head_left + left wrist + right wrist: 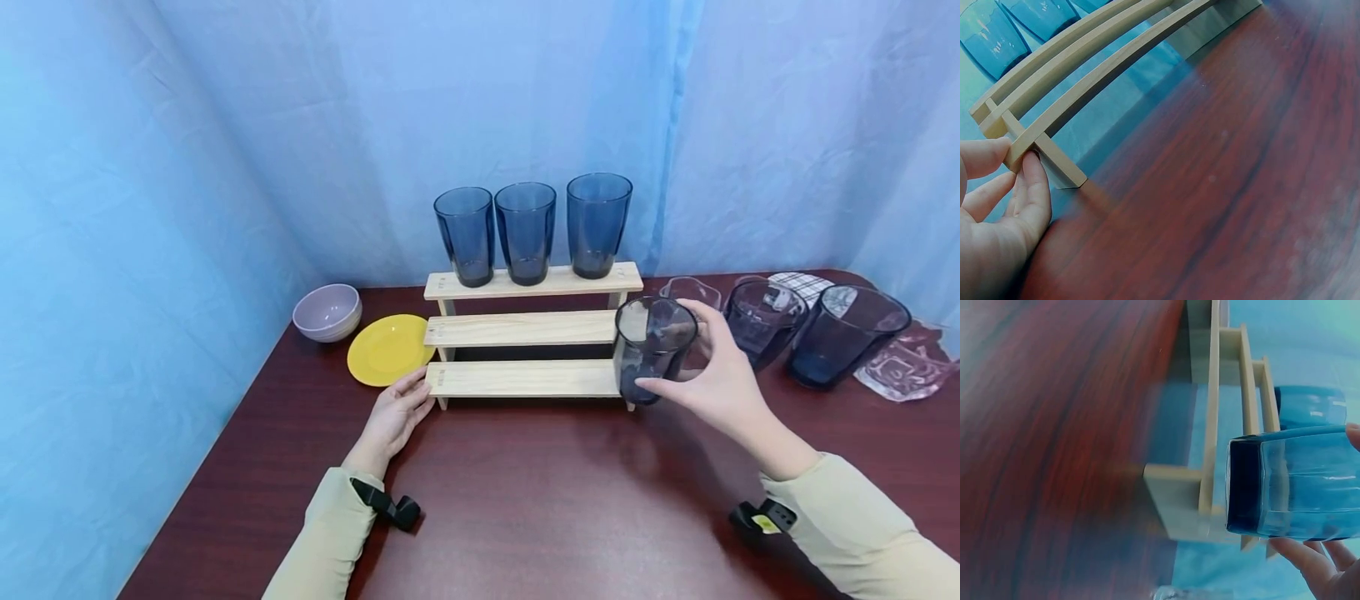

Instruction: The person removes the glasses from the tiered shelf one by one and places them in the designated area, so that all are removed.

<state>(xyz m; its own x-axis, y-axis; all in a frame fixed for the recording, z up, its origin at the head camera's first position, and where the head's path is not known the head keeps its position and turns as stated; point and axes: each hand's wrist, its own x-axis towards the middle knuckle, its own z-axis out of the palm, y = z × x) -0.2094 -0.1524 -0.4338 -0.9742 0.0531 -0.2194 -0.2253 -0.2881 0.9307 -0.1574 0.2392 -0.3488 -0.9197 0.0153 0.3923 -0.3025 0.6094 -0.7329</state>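
A three-tier wooden rack (525, 379) stands on the table, with three blue glass tumblers (527, 233) upright on its top tier. My left hand (393, 421) pinches the left end of the lowest board, thumb on top and a finger beneath in the left wrist view. With my right hand (716, 379) I grip another blue tumbler (651, 358) around its side, upright at the right end of the lower tiers. In the right wrist view this tumbler (1297, 484) appears off the lowest board, its base apart from the wood.
Two more blue tumblers (843, 337) stand at the right, near clear glassware (690, 292), a pinkish glass dish (907, 367) and a checked white item (801, 285). A yellow plate (390, 350) and a lilac bowl (327, 313) sit left of the rack. Blue curtains (375, 125) hang behind.
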